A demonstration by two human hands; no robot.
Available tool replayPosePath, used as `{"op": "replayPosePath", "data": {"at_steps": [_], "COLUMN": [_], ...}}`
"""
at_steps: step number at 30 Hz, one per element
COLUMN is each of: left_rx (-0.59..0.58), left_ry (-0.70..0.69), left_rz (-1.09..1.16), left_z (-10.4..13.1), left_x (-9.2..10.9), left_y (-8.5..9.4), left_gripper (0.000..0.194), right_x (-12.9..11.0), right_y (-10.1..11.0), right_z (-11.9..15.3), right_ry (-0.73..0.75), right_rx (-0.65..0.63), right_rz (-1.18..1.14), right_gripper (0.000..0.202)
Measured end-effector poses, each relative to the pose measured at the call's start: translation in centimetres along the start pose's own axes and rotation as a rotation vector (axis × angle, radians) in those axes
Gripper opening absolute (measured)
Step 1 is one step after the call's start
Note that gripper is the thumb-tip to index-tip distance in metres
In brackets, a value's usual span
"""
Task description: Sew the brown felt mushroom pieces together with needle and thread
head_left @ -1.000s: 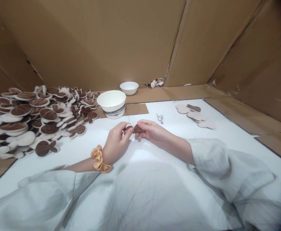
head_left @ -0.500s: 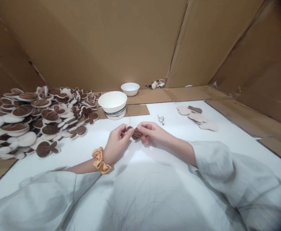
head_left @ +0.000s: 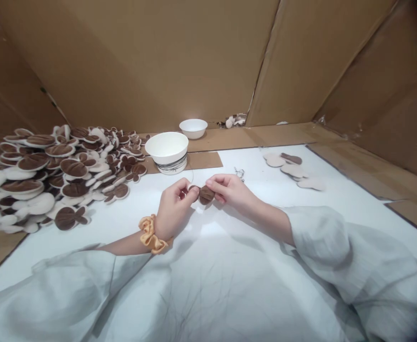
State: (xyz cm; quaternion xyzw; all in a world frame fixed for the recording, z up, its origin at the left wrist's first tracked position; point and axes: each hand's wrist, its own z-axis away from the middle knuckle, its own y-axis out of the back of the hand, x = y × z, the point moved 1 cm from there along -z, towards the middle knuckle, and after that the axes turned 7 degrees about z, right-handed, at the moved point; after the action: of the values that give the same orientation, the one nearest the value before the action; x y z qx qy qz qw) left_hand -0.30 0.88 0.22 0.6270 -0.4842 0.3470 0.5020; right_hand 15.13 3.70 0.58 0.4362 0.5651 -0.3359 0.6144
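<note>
A small brown fabric piece (head_left: pixel 206 195), rounded like the bunny-shaped plush pieces on the table, is held between my two hands above the white tabletop. My left hand (head_left: pixel 177 200) pinches its narrower left end between thumb and fingers. My right hand (head_left: pixel 231 190) grips the right edge of the round part, thumb on top and fingers behind. A thin thread (head_left: pixel 193 175) rises near my left fingertips toward the larger white bowl (head_left: pixel 167 145), which has dark strands wound round its outside. Whether a needle is in my fingers, I cannot tell.
A big heap of brown-and-white plush pieces (head_left: pixel 74 168) fills the left side. A smaller white bowl (head_left: pixel 193 128) stands at the back. Several flat pieces (head_left: pixel 292 170) lie at the right, and small metal bits (head_left: pixel 239 174) lie beyond my right hand. Cardboard walls (head_left: pixel 158 61) enclose the table.
My right hand has shifted its grip to the right edge of the brown piece, leaving more of its round face exposed. My left hand keeps its pinch. The view has tilted slightly.
</note>
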Motion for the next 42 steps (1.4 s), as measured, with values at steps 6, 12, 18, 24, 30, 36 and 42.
{"op": "replayPosePath", "data": {"at_steps": [6, 12, 18, 24, 30, 36, 42], "left_rx": [0.03, 0.074, 0.012, -0.063, -0.045, -0.042, -0.032], "left_ry": [0.012, 0.019, 0.0, -0.131, -0.109, -0.098, -0.086], "left_rz": [0.04, 0.052, 0.143, 0.166, 0.177, 0.22, 0.172], "left_z": [0.1, 0.0, 0.1, 0.4, 0.3, 0.3, 0.2], "left_x": [-0.3, -0.3, -0.4, -0.3, -0.3, -0.3, -0.6], "left_y": [0.1, 0.2, 0.0, 0.0, 0.1, 0.1, 0.2], "left_gripper": [0.024, 0.026, 0.017, 0.018, 0.01, 0.009, 0.008], "right_x": [0.0, 0.1, 0.0, 0.6, 0.8, 0.7, 1.4], "right_y": [0.1, -0.5, -0.8, -0.8, -0.7, -0.6, -0.5], "right_z": [0.0, 0.5, 1.0, 1.0, 1.0, 1.0, 0.6], "right_ry": [0.067, 0.056, 0.199, 0.243, 0.269, 0.239, 0.307], "right_rx": [-0.035, -0.08, -0.064, -0.108, -0.132, -0.074, -0.069], "right_rz": [0.091, -0.052, -0.004, -0.027, -0.055, -0.024, -0.069], "right_gripper": [0.03, 0.04, 0.025, 0.018, 0.018, 0.013, 0.014]}}
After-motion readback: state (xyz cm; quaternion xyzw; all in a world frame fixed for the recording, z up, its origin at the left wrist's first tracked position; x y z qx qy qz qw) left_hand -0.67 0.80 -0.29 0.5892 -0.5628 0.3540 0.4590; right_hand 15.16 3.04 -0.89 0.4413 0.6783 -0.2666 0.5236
